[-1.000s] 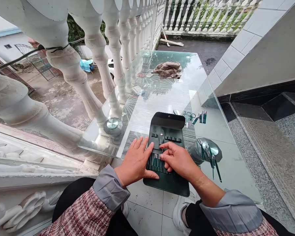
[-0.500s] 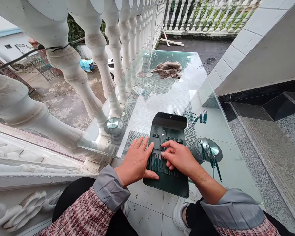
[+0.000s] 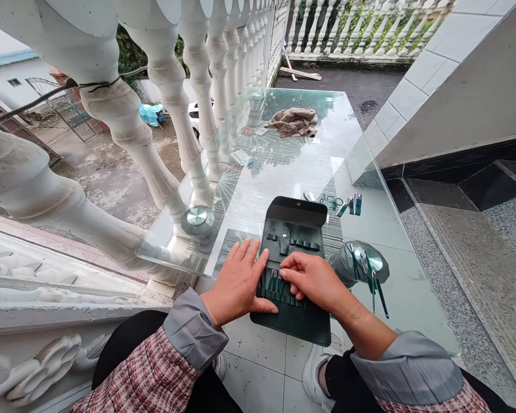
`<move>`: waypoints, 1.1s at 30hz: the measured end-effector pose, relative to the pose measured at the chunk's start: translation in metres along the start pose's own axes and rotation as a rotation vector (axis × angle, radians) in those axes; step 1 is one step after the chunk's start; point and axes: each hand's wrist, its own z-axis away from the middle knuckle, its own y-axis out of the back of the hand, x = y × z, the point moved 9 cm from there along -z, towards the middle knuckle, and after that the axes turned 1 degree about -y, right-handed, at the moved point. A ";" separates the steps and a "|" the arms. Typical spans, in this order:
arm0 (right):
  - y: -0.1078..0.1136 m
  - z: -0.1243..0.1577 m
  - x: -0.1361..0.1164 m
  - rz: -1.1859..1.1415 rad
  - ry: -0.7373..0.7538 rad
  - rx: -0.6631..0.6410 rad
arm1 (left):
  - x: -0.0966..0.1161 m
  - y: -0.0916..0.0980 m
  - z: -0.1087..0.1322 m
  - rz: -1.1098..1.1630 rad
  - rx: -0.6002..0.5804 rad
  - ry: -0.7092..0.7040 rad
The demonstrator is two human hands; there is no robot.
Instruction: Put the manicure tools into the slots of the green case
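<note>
A dark green manicure case (image 3: 294,330) lies unfolded at the near edge of the glass table, its flap at the far end. Small straps and loops line its inside, and several slim metal manicure tools (image 3: 274,275) stand in the lower row. My left hand (image 3: 238,281) rests flat over the case's left edge, fingers spread, thumb across the lower panel. My right hand (image 3: 312,278) is closed in a pinch over the lower row, at the top of a slim manicure tool mostly hidden by the fingers.
Nail clippers (image 3: 350,205) and green-handled scissors (image 3: 332,202) lie beyond the case. More slim tools (image 3: 372,278) lie at the right, above a round table support. A brown cloth (image 3: 294,121) and a small white packet (image 3: 241,158) are farther back. White balusters border the left.
My right hand has moved slightly down and toward me over the loops, uncovering more of the small strap above. My left hand stays in place.
</note>
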 end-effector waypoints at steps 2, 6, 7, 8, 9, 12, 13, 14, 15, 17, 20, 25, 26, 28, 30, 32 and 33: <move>0.005 0.001 -0.001 -0.039 0.015 0.035 | 0.001 0.001 0.000 -0.001 0.004 -0.005; 0.016 0.000 0.000 -0.098 0.028 0.112 | 0.000 0.001 0.000 -0.004 -0.010 0.001; 0.018 -0.001 0.000 -0.100 0.030 0.117 | 0.000 0.001 0.000 -0.003 -0.011 0.002; 0.019 -0.001 0.000 -0.103 0.032 0.122 | 0.000 0.001 0.000 -0.001 -0.009 0.001; 0.020 -0.002 0.000 -0.110 0.033 0.129 | 0.000 0.002 0.000 -0.001 -0.004 -0.001; 0.023 -0.003 0.001 -0.137 0.026 0.158 | 0.000 0.002 0.001 -0.001 0.010 -0.009; 0.024 -0.003 0.000 -0.145 0.022 0.164 | 0.000 0.001 0.001 -0.002 0.011 -0.010; 0.024 -0.003 0.000 -0.151 0.019 0.164 | 0.000 0.001 0.001 -0.003 0.010 -0.011; 0.023 -0.003 0.000 -0.154 0.013 0.160 | 0.000 0.001 0.001 -0.003 0.009 -0.011; 0.022 -0.003 0.000 -0.158 -0.002 0.146 | 0.000 0.001 0.001 -0.001 0.005 -0.010; 0.019 -0.003 0.001 -0.184 -0.022 0.136 | 0.000 0.001 0.000 0.005 -0.008 -0.003; 0.019 -0.004 0.003 -0.209 -0.024 0.143 | 0.001 0.003 0.000 0.019 -0.009 0.003; 0.019 -0.004 0.002 -0.198 -0.023 0.137 | 0.001 0.003 0.000 0.021 -0.010 0.004; 0.019 -0.004 0.001 -0.163 -0.025 0.120 | 0.001 0.002 0.000 0.024 -0.021 0.008; 0.019 -0.003 0.001 -0.129 -0.036 0.100 | 0.000 0.002 0.000 0.024 -0.037 0.014; 0.020 -0.003 0.000 -0.116 -0.044 0.093 | 0.000 0.001 -0.001 0.024 -0.046 0.017; 0.021 -0.003 0.000 -0.120 -0.043 0.100 | 0.000 0.001 -0.001 0.025 -0.046 0.016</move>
